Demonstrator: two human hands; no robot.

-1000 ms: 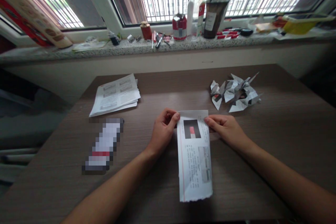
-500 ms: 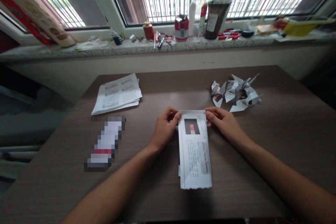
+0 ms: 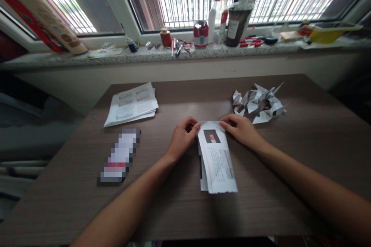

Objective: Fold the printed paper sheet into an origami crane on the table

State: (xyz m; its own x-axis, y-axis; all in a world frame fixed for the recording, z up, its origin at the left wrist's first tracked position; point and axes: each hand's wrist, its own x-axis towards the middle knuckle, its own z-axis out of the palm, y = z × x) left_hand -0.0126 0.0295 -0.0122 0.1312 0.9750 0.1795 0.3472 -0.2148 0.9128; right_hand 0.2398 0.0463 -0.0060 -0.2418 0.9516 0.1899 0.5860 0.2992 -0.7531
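A folded sheet of printed paper (image 3: 216, 162) hangs between my hands, its fold at the far end and its lower edges splayed apart. On its upper part is a dark picture with a pink and white shape. My left hand (image 3: 184, 135) pinches the far left corner between thumb and fingers. At the far right corner, my right hand (image 3: 239, 129) grips the same fold, with thumb and forefinger pressed on the paper. Part of the back layer shows at the left, behind the front one.
On the brown table (image 3: 174, 216) lie a stack of printed sheets (image 3: 131, 102), a pixelated phone (image 3: 118, 156) and crumpled, folded paper pieces (image 3: 261, 102). Along the windowsill (image 3: 116, 57) stand a red can (image 3: 201, 34), bottles (image 3: 214, 17), a dark cup (image 3: 236, 25) and a yellow basket (image 3: 327, 35).
The paper's lower end has tilted up and to the right, and its layers have spread apart. My right hand has shifted slightly left along the fold.
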